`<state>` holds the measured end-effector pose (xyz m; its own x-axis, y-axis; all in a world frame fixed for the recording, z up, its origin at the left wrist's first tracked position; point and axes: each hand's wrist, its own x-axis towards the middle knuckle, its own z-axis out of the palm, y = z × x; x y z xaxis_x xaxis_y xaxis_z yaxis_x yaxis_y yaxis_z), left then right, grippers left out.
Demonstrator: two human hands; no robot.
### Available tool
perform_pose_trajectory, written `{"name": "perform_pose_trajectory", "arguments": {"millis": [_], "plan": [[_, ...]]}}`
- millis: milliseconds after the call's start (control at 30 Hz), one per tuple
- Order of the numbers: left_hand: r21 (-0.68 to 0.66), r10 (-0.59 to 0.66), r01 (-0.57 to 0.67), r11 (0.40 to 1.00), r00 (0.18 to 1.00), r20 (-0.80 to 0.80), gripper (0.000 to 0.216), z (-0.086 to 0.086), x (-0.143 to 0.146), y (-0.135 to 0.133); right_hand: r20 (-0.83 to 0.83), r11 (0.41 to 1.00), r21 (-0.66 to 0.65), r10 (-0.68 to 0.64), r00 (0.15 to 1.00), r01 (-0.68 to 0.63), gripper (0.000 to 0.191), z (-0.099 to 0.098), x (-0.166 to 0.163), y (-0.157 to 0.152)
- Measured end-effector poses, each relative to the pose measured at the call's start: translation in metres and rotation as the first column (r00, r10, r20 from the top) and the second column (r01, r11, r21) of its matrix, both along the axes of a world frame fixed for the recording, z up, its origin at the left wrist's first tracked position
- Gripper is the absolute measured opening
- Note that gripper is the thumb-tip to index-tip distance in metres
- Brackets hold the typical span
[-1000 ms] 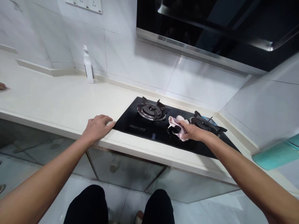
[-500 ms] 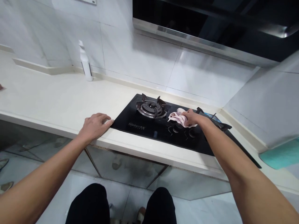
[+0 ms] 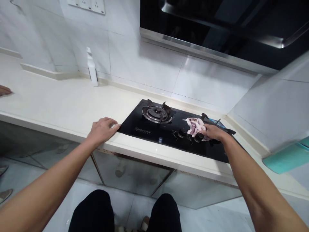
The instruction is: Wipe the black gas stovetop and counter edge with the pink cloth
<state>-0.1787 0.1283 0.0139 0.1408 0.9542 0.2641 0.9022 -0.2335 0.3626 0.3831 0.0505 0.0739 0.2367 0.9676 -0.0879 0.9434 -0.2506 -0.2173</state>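
My right hand (image 3: 212, 131) grips a crumpled pink-and-white cloth (image 3: 194, 125) and presses it on the black glass gas stove (image 3: 166, 130), by the control knobs (image 3: 182, 132). Part of the cloth is hidden under my fingers. The left burner (image 3: 158, 113) with its pan supports stands uncovered, while my right hand and forearm partly block the right burner (image 3: 216, 125). At the stove's front left corner, my left hand (image 3: 102, 129) rests on the cream countertop (image 3: 65, 109), thumb apart from the fingers and touching the glass edge.
A white spray bottle (image 3: 93, 71) stands against the tiled wall. Low over the stove juts a black range hood (image 3: 205, 35). A teal panel (image 3: 287, 158) is at the right. Another person's hand (image 3: 4, 90) lies on the counter at the far left.
My right hand has slid the cloth to the right across the stove, uncovering the left knob. My left hand stays in place. More of the other person's hand shows at the left.
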Motion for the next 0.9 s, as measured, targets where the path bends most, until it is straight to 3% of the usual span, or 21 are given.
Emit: {"name": "perform_pose_trajectory", "arguments": {"millis": [167,300,400,533,667,900], "plan": [[-0.008,-0.008,0.008,1.000,1.000,0.012,0.053,0.001,0.001,-0.002,0.080,0.998,0.032,-0.053,0.995,0.050,0.031,-0.006,0.007,-0.041],[-0.003,-0.007,0.007,1.000,1.000,0.016,0.056,-0.001,0.003,-0.005,0.248,1.000,-0.022,-0.009,0.969,0.015,0.039,-0.011,0.001,-0.080],[0.011,-0.007,0.007,1.000,1.000,0.005,0.057,-0.001,0.005,-0.008,0.295,0.998,-0.029,0.066,0.953,-0.060,0.042,-0.014,-0.013,-0.108],[0.011,-0.015,0.015,1.000,1.000,-0.009,0.058,-0.001,0.007,-0.011,0.225,0.987,-0.035,0.159,0.961,-0.155,0.043,-0.021,-0.052,-0.134],[0.038,-0.022,0.022,0.999,1.000,0.008,0.056,-0.005,0.007,-0.010,0.122,0.958,0.080,0.263,0.957,-0.274,0.038,-0.034,-0.115,-0.134],[0.060,-0.027,0.025,0.998,0.999,0.042,0.050,-0.008,0.008,-0.013,0.161,0.906,0.273,0.288,0.944,-0.323,0.040,-0.050,-0.225,-0.080]]}}
